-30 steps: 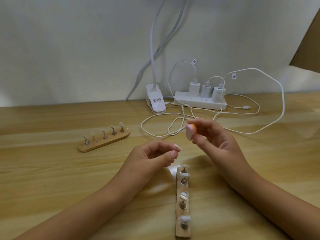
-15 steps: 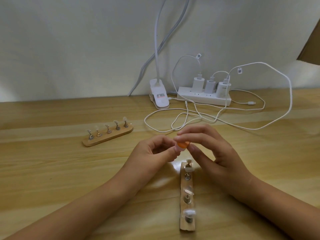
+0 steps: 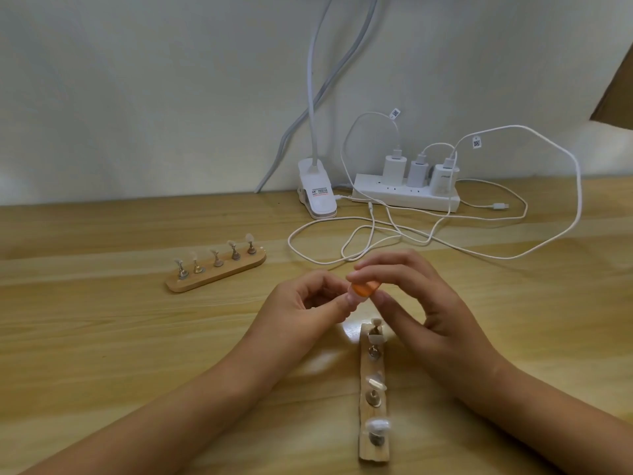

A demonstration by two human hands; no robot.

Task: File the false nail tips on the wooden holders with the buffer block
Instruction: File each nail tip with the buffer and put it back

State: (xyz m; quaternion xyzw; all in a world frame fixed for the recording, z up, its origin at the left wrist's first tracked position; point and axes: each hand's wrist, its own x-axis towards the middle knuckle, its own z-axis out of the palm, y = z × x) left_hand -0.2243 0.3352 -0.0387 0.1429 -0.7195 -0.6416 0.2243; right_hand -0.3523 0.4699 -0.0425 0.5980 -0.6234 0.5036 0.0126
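**A:** What is hard to make out?

**B:** What the left hand (image 3: 305, 305) holds. Its thumb and forefinger pinch something small and pale, seemingly a nail tip (image 3: 350, 297). The orange buffer block (image 3: 365, 289) lies right on it and covers most of it.

**A:** And the block?

**B:** The right hand (image 3: 428, 303) grips it between fingertips and thumb, against the end of the left thumb. Both forearms are cut off by the lower edge.

**A:** What lies around them?

**B:** Just below the hands a wooden holder (image 3: 373, 402) runs toward the person on the worktop (image 3: 102, 337). Its far end is just beside the right thumb, and its clear tips are blurred. Well beyond the left hand lies a second holder (image 3: 215, 273) with five tips. Beyond the right hand, white cables (image 3: 376, 231) loop in front of a power strip (image 3: 407, 197) and a lamp clip (image 3: 317, 192).
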